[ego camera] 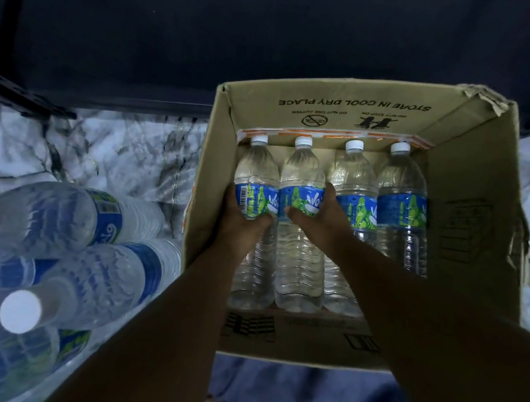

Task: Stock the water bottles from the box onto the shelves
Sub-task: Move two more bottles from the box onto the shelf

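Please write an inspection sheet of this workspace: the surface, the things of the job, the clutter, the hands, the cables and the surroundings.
Surface: marble-patterned floor; blue cloth in front of the box.
Job's things: open cardboard box with four water bottles lying side by side, caps away from the person; first bottle, second bottle, third, fourth. More bottles stand at the left.
Clutter: nothing seen.
Hands: left hand grips the first bottle at its label; right hand grips the second.
Cables: nothing seen.
Surroundings: dark shelf frame behind; dim light.
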Tool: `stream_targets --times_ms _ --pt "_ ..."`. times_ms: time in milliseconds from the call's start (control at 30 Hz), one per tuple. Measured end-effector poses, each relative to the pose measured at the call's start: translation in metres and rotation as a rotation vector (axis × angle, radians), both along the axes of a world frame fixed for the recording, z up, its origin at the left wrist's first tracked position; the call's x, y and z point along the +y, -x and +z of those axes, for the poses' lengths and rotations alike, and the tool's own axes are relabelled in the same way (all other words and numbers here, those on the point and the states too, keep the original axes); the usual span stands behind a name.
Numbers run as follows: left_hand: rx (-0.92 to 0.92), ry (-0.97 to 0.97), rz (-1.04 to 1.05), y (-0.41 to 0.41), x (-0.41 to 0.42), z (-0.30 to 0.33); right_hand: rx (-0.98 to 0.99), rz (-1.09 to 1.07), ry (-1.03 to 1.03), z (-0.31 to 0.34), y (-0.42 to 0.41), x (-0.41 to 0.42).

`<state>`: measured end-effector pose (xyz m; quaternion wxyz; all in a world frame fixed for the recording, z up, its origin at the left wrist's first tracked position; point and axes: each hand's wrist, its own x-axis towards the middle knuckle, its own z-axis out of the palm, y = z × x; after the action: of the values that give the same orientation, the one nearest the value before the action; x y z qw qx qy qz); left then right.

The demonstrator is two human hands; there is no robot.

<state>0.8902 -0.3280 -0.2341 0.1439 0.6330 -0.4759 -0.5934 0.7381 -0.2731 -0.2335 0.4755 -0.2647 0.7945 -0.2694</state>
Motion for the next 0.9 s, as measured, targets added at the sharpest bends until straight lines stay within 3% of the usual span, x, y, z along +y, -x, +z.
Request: stream_targets --times_ms 567,900 --pt "0.164 -0.125 0.066 -0.002 -0.006 -0.007 -0.055 -0.068 0.001 0.007 -0.003 -0.013" --pt "0.162 -0.062 0.084 -0.003 0.0 -0.006 -0.047 -0.04 0.034 0.011 0.0 -0.012"
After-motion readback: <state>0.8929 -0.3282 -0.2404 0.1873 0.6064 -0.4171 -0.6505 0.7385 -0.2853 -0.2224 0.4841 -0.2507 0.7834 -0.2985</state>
